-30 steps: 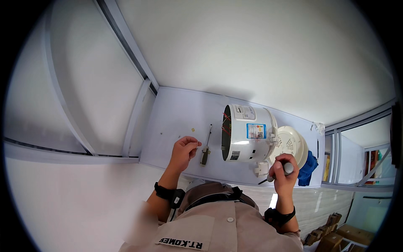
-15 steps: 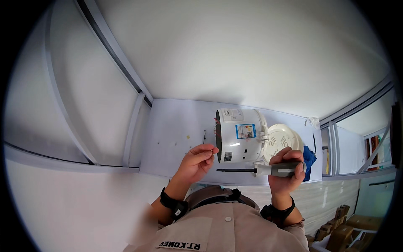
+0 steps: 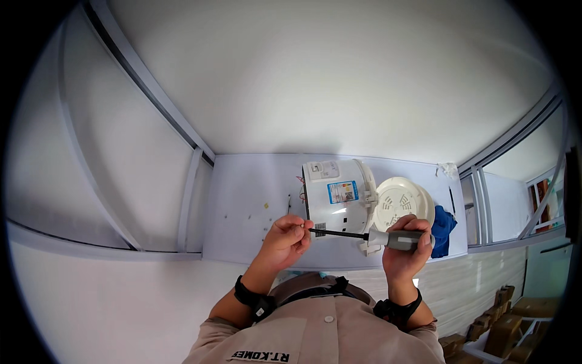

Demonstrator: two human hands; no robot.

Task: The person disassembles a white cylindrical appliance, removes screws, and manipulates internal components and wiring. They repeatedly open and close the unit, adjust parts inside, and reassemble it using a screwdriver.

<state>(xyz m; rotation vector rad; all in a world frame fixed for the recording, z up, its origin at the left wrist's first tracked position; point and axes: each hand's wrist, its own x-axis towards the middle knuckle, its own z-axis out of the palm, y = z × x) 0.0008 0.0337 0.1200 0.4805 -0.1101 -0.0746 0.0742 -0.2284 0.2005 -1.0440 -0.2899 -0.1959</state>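
Note:
In my right hand [image 3: 402, 253], fingers wrapped round its grey handle, is a screwdriver [image 3: 339, 233] held level with its dark shaft to the left. The shaft's tip meets the fingertips of my left hand [image 3: 285, 242], which are pinched together. Something tiny seems to be between them, too small to name. Just beyond both hands a white rice-cooker-like appliance [image 3: 333, 209] lies on its side, a blue-and-white label on its body. Red wires [image 3: 301, 189] poke out at its left end. At its right, the hinged round lid [image 3: 397, 206] hangs open.
Several small loose pieces, one a yellow bit [image 3: 265, 205], are scattered over the pale table [image 3: 236, 176] at left. A blue cloth [image 3: 444, 232] and a crumpled white wrapper [image 3: 448, 170] lie at right. Cardboard boxes [image 3: 503, 333] stand on the floor, lower right.
The screwdriver has come left and its tip is now at my left fingertips. The whole view has shifted slightly; the appliance still lies on its side.

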